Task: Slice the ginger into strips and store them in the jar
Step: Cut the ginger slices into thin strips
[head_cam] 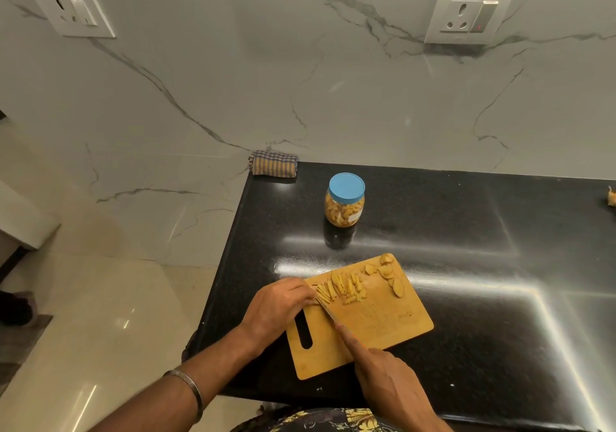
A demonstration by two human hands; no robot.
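At the left end of the cutting board (383, 328), near the counter's (466, 265) left edge, the left hand (278, 306) rests w/ fingers curled down over a bit of ginger, pinning it; the piece itself is mostly hidden under the fingertips. Right hand (388, 376) is wrapped round the knife (328, 311) handle, index finger laid along the spine, blade tip right at the left fingertips. Cut ginger strips (343, 287) lie in a loose heap along the board's far edge, and a few uncut slices (391, 276) sit toward the far right corner. The jar (345, 200), blue lid on, stands further back on the counter, well apart from the board, already holding some pieces.

Handling, as a guess: strips look light, stiff, prob. damp & a bit sticky, so best gathered as a pinch or scooped on the flat of the blade, not picked one by one. Jar looks like light plastic; grip the body while twisting the lid.

Hard to tell: knife handle is covered by the hand, edge contact w/ board is unclear. Something pale at the counter's right edge (610, 196) is cut off, can't identify it. A folded cloth (273, 164) lies at the far left corner.
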